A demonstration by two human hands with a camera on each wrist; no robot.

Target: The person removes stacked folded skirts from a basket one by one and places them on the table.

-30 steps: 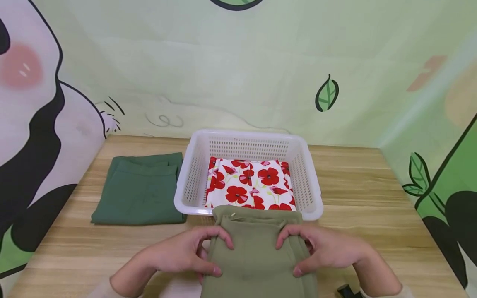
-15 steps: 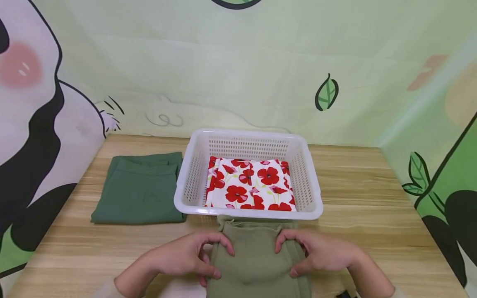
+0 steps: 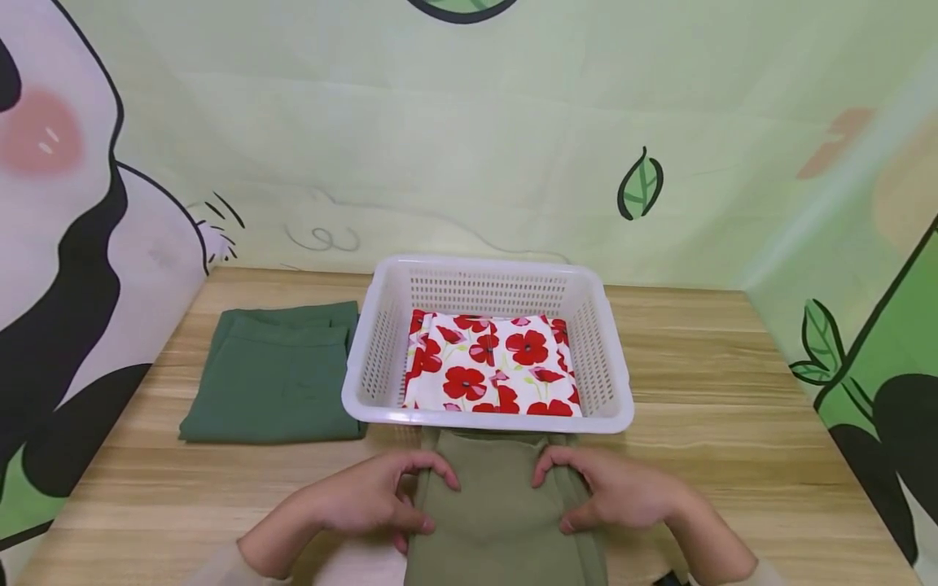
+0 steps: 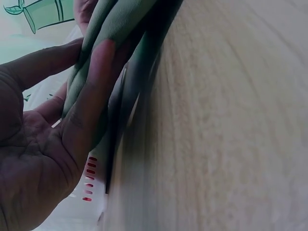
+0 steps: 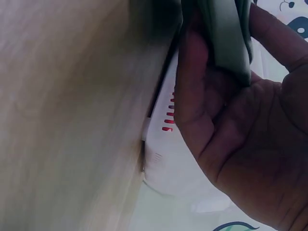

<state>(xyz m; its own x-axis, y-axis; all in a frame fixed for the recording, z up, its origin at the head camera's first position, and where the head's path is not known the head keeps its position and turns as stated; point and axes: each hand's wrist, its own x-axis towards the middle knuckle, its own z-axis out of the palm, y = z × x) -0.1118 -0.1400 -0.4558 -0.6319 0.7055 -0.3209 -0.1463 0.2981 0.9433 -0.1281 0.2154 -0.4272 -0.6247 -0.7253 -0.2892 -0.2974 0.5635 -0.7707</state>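
Head view: left hand [image 3: 374, 496] and right hand [image 3: 623, 492] on opposite sides of a folded olive cloth [image 3: 498, 505], roughly mirrored. Forearms slope inward from the near side, light sleeves [image 3: 238, 570] at the bottom of the view. Index fingers arched over the top face, thumbs on the side edges nearer the person. Both grips part-closed — each one pinching a side of the cloth. Cloth sits centrally in front of the white basket [image 3: 487, 419], far end at the near rim (can't tell if they touch). Red-flowered cloth [image 3: 487, 366] folded inside the basket; green cloth [image 3: 278, 382] folded on the wooden table [image 3: 733, 407], left of it. Dark object by the right forearm, mostly cut off.

Left wrist view: palm turned toward the cloth edge, fingers under the layers, one digit on the upper side — gap only as wide as the fold.

Right wrist view: fingers curled under the folded edge, another digit on top; basket wall behind, red through its slots.
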